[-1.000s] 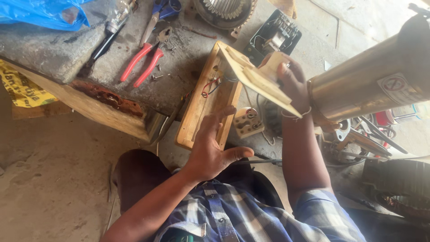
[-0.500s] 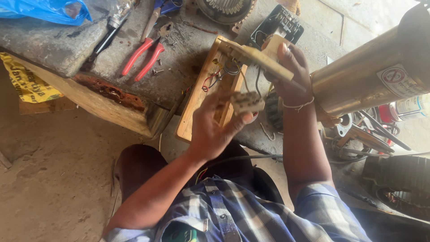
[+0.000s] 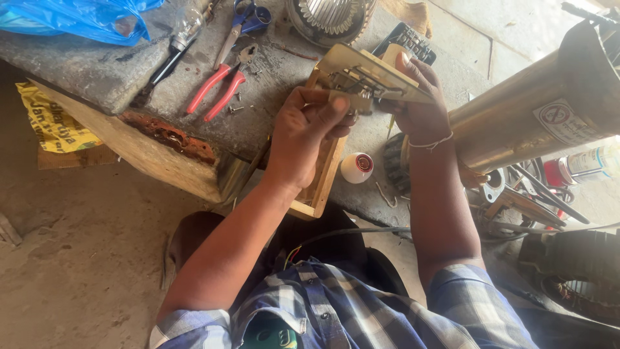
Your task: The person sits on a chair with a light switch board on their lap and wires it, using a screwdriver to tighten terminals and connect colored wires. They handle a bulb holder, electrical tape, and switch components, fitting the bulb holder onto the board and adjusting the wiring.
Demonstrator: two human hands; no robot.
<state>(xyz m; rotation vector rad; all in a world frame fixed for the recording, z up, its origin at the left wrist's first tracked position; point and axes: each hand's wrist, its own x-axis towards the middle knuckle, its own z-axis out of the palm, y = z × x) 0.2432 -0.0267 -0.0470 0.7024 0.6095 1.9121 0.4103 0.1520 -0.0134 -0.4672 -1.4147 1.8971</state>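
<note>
My right hand grips the far side of a thin wooden panel with wires and metal parts on its underside, holding it tilted above the bench. My left hand is raised to the panel's near edge. Its fingers are curled around a small electrical fitting, which is mostly hidden and pressed against the panel. An open wooden box frame lies on the stone bench below both hands, partly covered by my left wrist.
Red-handled pliers, blue-handled scissors, a light bulb and a blue plastic bag lie on the bench. A toothed gear sits at the back. A brass-coloured cylinder juts in from the right above a white round knob.
My left hand went from open over the box to picking up a small fitting, then rose to the panel. My right hand tilted the panel flatter and nearer.
</note>
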